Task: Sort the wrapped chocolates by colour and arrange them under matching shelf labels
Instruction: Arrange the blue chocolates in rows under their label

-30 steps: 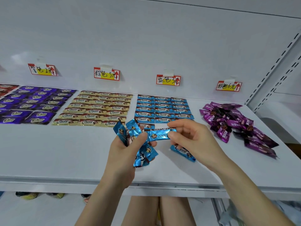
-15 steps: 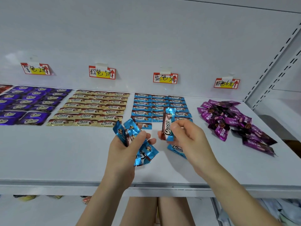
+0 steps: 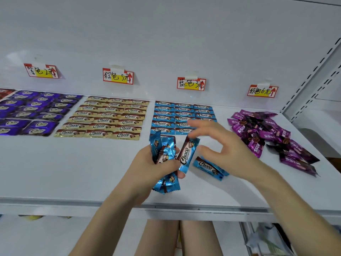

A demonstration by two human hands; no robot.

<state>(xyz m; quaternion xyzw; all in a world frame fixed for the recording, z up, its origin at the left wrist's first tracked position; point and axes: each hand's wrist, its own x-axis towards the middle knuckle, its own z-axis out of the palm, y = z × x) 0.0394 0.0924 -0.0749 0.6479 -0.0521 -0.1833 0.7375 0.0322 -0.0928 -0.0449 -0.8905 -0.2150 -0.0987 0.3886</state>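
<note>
**Blue nearly placed, pink heap still to sort**

Three colour groups already lie in neat rows on the shelf (image 3: 73,172). The purple rows (image 3: 31,113) sit under the purple label (image 3: 41,71), the gold rows (image 3: 108,119) under the brown label (image 3: 118,76), and the blue rows (image 3: 166,117) under the blue label (image 3: 191,84). The blue block looks unfinished, judging by what is still off it. The left hand (image 3: 147,169) grips a bunch of blue chocolates (image 3: 164,157) just in front of those rows. An upright blue bar (image 3: 187,154) stands at the edge of that bunch, against the fingers. A loose blue bar (image 3: 208,167) lies on the shelf just beside it. The right hand (image 3: 227,150) is open with fingers spread, holding nothing, and hovers over the near right corner of the blue rows.

The biggest job left is probably the magenta heap (image 3: 267,133). It lies under the pink label (image 3: 263,91) but is a jumbled pile, with darker wrappers mixed in.

Several things are hard to read:
- The right hand is motion-blurred, so I cannot tell whether its thumb touches the upright bar.
- It also hides part of the blue rows, so their front edge cannot be counted.
- The bunch overlaps itself, so the number of bars in it is unclear.
- Some red wrappers (image 3: 5,92) and the left end of the purple rows are cut off by the frame.
- The goods below the shelf are too blurred to name.
</note>
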